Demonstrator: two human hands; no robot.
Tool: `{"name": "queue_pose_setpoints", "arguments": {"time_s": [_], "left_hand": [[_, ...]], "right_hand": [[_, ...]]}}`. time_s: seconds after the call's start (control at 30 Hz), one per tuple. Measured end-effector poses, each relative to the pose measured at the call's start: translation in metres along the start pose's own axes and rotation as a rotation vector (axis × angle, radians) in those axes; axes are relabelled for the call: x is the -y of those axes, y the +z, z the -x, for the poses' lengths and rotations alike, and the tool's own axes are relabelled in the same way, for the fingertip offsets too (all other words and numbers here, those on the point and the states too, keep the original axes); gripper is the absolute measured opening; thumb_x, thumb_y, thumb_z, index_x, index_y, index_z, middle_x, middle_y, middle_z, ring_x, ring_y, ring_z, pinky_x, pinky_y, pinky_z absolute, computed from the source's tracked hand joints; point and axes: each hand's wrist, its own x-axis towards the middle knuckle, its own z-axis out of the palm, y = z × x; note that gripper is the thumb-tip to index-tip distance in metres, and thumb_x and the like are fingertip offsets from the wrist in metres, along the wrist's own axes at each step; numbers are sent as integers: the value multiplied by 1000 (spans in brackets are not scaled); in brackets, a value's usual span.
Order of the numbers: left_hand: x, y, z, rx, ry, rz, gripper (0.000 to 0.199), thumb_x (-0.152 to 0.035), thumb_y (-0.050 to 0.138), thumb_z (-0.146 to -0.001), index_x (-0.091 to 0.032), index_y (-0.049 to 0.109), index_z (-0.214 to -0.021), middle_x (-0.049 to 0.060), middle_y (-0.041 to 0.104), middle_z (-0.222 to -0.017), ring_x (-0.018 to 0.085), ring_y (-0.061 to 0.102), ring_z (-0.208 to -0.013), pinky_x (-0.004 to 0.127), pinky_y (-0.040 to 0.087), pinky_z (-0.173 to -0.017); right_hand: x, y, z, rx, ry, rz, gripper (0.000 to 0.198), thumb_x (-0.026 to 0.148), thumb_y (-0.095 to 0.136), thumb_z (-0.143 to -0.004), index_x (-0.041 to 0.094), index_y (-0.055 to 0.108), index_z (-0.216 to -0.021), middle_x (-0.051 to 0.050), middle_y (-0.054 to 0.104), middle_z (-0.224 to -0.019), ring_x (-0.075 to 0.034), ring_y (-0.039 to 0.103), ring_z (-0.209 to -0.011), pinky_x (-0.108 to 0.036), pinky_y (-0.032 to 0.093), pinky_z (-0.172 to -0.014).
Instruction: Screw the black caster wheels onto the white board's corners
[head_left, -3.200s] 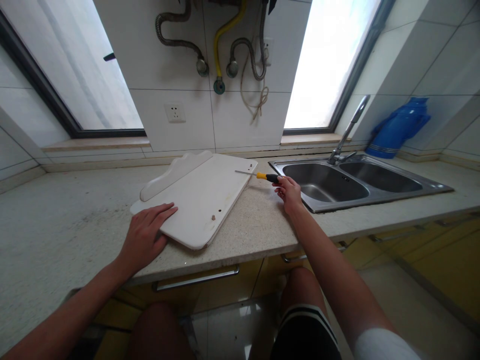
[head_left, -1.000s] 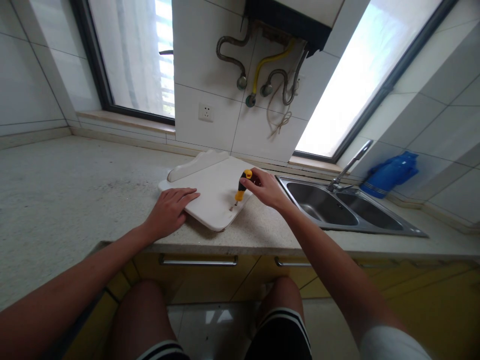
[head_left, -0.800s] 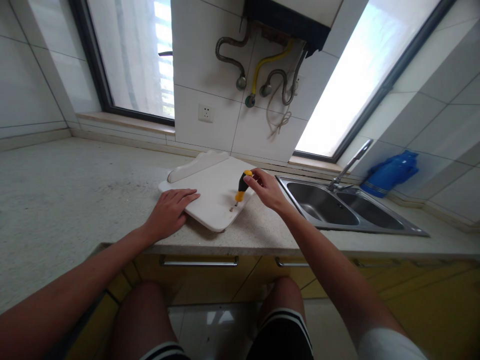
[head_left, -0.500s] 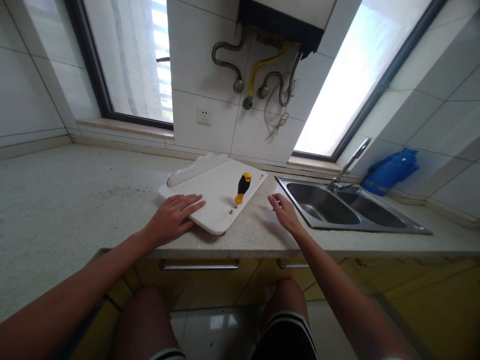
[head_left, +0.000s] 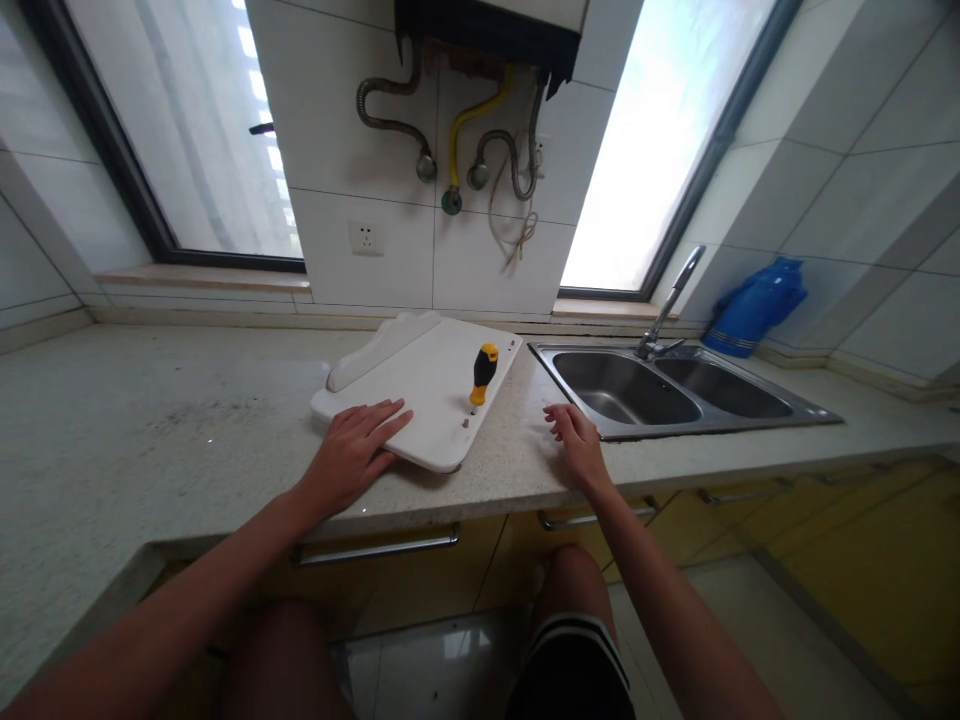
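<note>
A white board (head_left: 420,380) lies at an angle on the counter, with a scalloped white strip along its far left edge. My left hand (head_left: 360,440) rests on its near left edge, palm down and fingers spread. A black and yellow screwdriver (head_left: 484,375) stands upright on the board near its right edge, untouched by either hand. Close to its tip is a small brownish piece (head_left: 466,423). To the right of the board, my right hand (head_left: 576,440) hovers by the counter's front, fingers loosely curled and slightly apart. I see nothing held in it.
A steel double sink (head_left: 592,433) with a tap (head_left: 673,300) is set into the stone counter (head_left: 225,440) on the right. Behind it leans a blue object (head_left: 754,308). Drawer handles (head_left: 379,548) stick out below the counter edge. Hoses (head_left: 469,115) hang on the wall.
The view has swung a little to the right. My right hand has come slightly nearer to me and its fingers have loosened. My left hand and the screwdriver stay in place on the board.
</note>
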Motion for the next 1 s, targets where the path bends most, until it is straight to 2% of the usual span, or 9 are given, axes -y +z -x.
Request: {"name": "queue_pose_setpoints", "arguments": {"time_s": [0.27,0.43,0.67,0.83,1.0], "left_hand": [[-24,21,-29,13,-4,-32,49,-36,54,-112,-21,65,-157,18,66,-161,36,66,-144,53,48,-113],[-38,31,-46,3,48,-147,47,-30,58,-110,-18,66,-154,19,69,-158,35,70,-139,50,52,-107],[-68,37,-68,-23,208,-342,45,-39,66,-109,-11,73,-143,24,76,-144,35,76,-124,45,56,-94],[-85,41,-76,-58,294,-407,49,-44,65,-109,-4,75,-134,31,78,-131,38,77,-114,47,56,-88],[-91,41,-76,-47,355,-502,51,-49,60,-112,-4,77,-126,32,79,-119,36,77,-100,45,55,-79]], "right_hand": [[-6,-2,1,-84,23,-109,64,79,59,-97,19,80,-98,-6,74,-87,-18,60,-74,-34,47,-69],[-8,-2,1,-127,41,-158,63,79,62,-96,19,80,-95,-5,72,-84,-16,57,-70,-33,45,-66],[-8,-2,0,-225,82,-220,65,83,63,-93,20,76,-91,-3,67,-81,-14,54,-65,-32,43,-62],[-6,-3,0,-227,106,-243,66,85,65,-90,19,76,-89,-2,66,-79,-14,53,-63,-31,42,-59],[-7,-4,1,-219,117,-239,66,84,65,-90,19,76,-90,-2,65,-78,-14,53,-63,-31,42,-59]]}}
